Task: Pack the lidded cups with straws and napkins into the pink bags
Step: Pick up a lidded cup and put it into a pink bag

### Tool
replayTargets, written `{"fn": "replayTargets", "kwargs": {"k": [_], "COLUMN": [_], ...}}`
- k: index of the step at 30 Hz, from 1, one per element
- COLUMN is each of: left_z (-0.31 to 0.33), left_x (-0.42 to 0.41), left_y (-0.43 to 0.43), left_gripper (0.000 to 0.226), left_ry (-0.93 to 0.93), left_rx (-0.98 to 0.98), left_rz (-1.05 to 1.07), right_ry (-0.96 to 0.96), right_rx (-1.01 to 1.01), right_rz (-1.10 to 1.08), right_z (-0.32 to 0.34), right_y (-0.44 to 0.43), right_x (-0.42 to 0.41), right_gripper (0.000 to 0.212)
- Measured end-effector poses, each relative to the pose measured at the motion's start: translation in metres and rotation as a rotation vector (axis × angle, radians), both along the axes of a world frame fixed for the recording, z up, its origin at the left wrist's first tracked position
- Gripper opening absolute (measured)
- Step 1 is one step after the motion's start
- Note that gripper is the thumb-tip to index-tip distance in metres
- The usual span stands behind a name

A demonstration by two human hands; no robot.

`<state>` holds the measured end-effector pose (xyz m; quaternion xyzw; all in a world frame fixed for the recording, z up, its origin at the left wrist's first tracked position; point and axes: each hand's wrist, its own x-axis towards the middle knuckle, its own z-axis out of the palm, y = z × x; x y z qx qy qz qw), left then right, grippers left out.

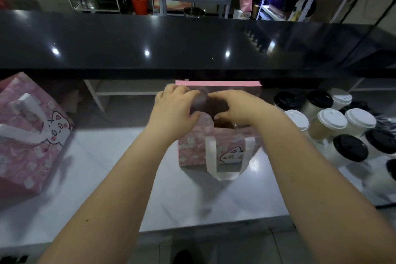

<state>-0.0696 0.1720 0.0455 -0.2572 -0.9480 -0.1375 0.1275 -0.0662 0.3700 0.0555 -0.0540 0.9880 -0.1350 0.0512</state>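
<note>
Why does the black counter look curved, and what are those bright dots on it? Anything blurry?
Head view: the wide-angle lens bows the black counter; the dots are likely lights mirrored in its gloss; the left hand, right hand and the mouth of the pink bag are motion-smeared.

Centre bag [214,148]: I log pink, cat print, upright on worktop [107,167], mouth open, far wall raised. White ribbon handle [211,154] hangs down near face. Contents: cannot tell. Second pink bag [32,135]: same print, far left on worktop, cut by frame edge, white handles across top. Lidded cups [330,122]: upright cluster just right of centre bag, some lids white, some black.
</note>
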Motion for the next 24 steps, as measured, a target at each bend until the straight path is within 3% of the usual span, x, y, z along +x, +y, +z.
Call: {"fn": "replayTargets", "kwargs": {"k": [9,17,24], "left_z": [0.017,-0.034,-0.068], "left_x": [0.079,0.157,0.174], "left_y": [0.113,0.217,0.264], "left_gripper": [0.038,0.042,0.048], "left_ry": [0.027,-0.076,-0.224], "left_rx": [0.027,-0.023,-0.124], "left_rz": [-0.013,-0.067,-0.059], "right_ry": [0.223,0.244,0.167], "right_rx": [-0.078,-0.112,-0.199], "right_rz": [-0.04,-0.132,-0.226], "right_z": [0.024,-0.026,-0.069], "right_y": [0.085,0.187,0.241], "right_x": [0.118,0.21,0.236], "right_gripper": [0.037,0.035,0.036]}}
